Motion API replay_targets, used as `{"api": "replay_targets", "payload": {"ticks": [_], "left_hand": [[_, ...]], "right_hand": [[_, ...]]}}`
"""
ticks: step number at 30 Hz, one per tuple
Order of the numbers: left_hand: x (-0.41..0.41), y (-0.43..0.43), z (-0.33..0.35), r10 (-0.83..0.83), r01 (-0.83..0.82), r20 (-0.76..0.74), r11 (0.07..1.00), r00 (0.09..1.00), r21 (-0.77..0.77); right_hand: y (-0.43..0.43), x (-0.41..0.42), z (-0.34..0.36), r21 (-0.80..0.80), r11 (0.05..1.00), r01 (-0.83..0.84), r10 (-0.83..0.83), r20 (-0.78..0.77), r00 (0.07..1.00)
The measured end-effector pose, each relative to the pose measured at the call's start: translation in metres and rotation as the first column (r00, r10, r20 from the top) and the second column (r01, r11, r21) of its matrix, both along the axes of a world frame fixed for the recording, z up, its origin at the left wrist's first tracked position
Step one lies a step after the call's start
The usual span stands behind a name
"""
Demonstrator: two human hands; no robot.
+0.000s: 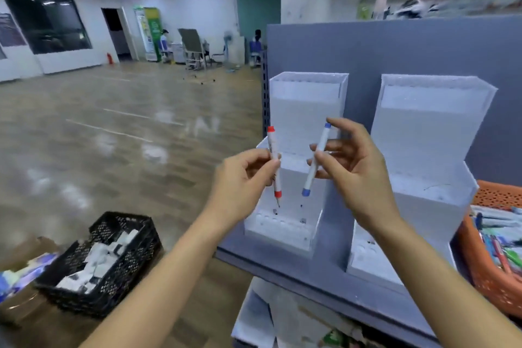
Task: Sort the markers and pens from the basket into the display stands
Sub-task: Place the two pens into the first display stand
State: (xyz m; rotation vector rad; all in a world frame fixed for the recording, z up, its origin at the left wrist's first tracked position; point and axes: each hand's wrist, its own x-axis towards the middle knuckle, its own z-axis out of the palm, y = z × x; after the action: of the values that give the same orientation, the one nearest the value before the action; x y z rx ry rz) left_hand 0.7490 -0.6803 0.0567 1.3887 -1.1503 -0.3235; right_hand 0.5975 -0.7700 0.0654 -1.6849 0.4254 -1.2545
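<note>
Your left hand pinches the red-capped marker at frame centre. Your right hand grasps the blue-capped marker just beside it.

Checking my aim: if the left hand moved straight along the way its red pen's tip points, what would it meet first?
Probably the holed bottom tier of the left display stand: the left hand holds the red pen tip-down above it, though depth is unclear.

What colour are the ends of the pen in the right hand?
Blue. The pen in the right hand has a white body with blue at both ends, seen in the head view.
</note>
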Motion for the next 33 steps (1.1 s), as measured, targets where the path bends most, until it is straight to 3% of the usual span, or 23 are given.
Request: {"api": "replay_targets", "payload": {"ticks": [7, 15, 19, 26, 33], "left_hand": [[0.067, -0.076, 0.048, -0.066, 0.078, 0.130, 0.993, 0.989, -0.089], [0.102, -0.135, 0.102, 0.022, 0.070, 0.258, 0.937, 0.966, -0.341], [0.111, -0.155, 0.113, 0.130, 0.057, 0.400, 0.904, 0.907, -0.425], [0.120, -0.179, 0.106, 0.049, 0.135, 0.521, 0.941, 0.852, -0.309], [0.126, -0.187, 0.118, -0.056, 0.173, 0.536, 0.970, 0.842, -0.171]], "right_hand": [[-0.058, 0.049, 0.045, -0.105, 0.976, 0.191, -0.182, 0.089, 0.979], [-0.113, 0.087, 0.091, -0.156, 0.926, 0.345, -0.304, 0.240, 0.922], [-0.130, 0.103, 0.100, -0.191, 0.895, 0.403, -0.360, 0.222, 0.906], [-0.149, 0.122, 0.096, -0.276, 0.867, 0.414, -0.394, 0.129, 0.910], [-0.154, 0.133, 0.098, -0.402, 0.851, 0.337, -0.390, -0.053, 0.919]]}}
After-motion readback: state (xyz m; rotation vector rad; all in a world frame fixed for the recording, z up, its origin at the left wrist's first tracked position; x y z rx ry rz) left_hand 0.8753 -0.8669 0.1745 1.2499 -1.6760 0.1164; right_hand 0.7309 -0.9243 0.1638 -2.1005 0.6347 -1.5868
